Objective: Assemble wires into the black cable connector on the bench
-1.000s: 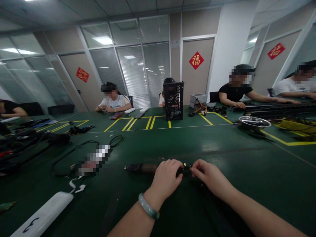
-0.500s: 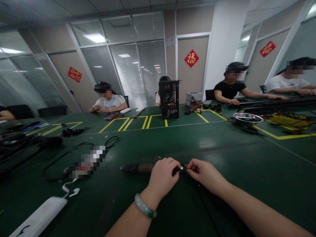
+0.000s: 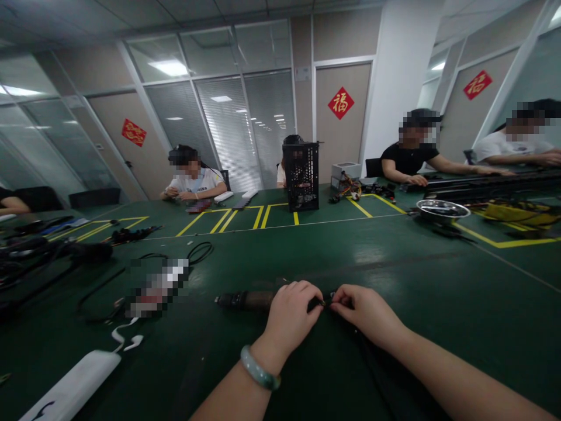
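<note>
A dark, cylindrical electric screwdriver lies on the green table, its narrow tip pointing left. My left hand curls over its rear part, thumb and fingers closed near a small dark end with a hint of gold. Just to the right, my right hand pinches a small black cable plug, mostly covered by the fingertips. The two sets of fingertips almost meet. A black cable runs from beneath my right hand toward the table's near edge. Whether plug and screwdriver end touch, I cannot tell.
To the left lie a white power strip, a blurred-out object and black cables. Beyond my hands stand a black computer case and a metal bowl. Yellow tape marks the table; several people sit around it.
The small gold end between my fingertips shows less and appears turned. My hands have shifted only slightly, with both grips kept.
</note>
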{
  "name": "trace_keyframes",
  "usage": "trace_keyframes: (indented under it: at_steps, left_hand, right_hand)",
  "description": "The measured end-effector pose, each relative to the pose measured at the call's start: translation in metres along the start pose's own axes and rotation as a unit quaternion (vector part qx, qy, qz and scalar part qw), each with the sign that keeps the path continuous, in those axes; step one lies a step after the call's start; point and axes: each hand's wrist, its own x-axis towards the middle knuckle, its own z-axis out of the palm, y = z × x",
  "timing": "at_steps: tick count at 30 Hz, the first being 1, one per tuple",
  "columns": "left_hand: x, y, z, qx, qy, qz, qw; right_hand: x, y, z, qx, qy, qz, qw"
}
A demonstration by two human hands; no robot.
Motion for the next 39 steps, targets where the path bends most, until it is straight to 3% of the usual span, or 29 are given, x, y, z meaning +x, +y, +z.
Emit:
trace_keyframes:
  at_steps: [19,39]
  left_hand:
    - [0.0002,0.0053,0.0072,-0.016,0.026,0.044,0.999]
    - [-0.001,0.0041,0.0036,-0.021,0.024,0.012,0.999]
  right_hand:
    - [0.0027,0.0045,0.0089,0.01,-0.006,0.001,1.0]
    - [0.0049,0.008,0.0091,0.063,-0.015,0.013,0.998]
